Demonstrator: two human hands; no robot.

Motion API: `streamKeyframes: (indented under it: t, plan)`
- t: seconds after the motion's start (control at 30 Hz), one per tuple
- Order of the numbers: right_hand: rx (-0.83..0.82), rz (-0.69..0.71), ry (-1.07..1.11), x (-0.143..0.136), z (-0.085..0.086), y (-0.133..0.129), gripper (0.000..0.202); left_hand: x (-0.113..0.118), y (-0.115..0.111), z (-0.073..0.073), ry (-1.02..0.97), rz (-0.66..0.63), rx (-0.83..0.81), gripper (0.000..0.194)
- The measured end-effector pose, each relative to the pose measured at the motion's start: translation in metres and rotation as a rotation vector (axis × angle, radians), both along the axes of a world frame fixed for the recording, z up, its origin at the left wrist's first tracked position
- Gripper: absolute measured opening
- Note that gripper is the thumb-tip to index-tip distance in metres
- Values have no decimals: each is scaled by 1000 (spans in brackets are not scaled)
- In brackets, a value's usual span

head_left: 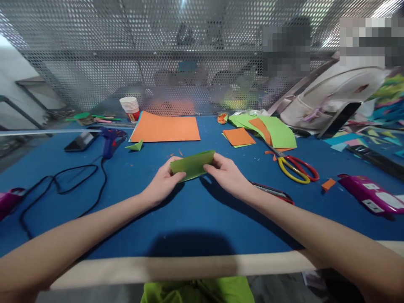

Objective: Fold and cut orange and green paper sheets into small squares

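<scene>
Between my two hands I hold a folded piece of green paper (pixel 196 165), raised a little above the blue table. My left hand (pixel 164 179) grips its left end, thumb on the near face. Its right end is pinched in my right hand (pixel 229 173), with the fingers behind the sheet partly hidden. A small folded green paper piece (pixel 136 146) lies beyond my left hand. Beyond my right hand are small orange and green paper squares (pixel 239 137). Partly under my right forearm lies a dark and red tool (pixel 274 192) whose kind I cannot make out.
Scissors (pixel 293 166) with red and yellow handles lie right, near green sheets (pixel 282 131). Orange sheets (pixel 168 128) and stacked paper cups (pixel 129 108) stand at the back. A corded blue glue gun (pixel 110 141) lies left. A purple power strip (pixel 370 194) and backpack (pixel 331 94) are right.
</scene>
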State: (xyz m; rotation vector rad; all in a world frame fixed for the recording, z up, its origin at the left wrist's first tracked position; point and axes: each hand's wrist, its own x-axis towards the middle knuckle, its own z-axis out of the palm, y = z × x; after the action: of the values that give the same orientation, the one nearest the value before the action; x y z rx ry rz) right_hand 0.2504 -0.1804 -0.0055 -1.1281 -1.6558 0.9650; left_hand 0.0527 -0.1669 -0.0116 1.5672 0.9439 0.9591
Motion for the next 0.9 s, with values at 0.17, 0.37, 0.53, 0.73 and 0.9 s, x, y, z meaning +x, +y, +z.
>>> streamKeyframes:
  t: [0.17,0.37,0.53,0.73,0.9]
  plan:
    - [-56,-1,-24,6,-6,-2,25,-1,-3,0,47,30,-10,33]
    - [-90,-30,-43,5,-9,-7,21,2,-10,5,42,134,-5,31]
    - [-124,-82,-49,6,-1,-13,15,3,-5,14,-11,106,-104,35]
    - [-383,-76,74,3,-1,-23,30,-3,8,21,220,20,-158,43]
    - [-528,-114,122,-6,3,-28,55,-10,16,12,705,69,315,54]
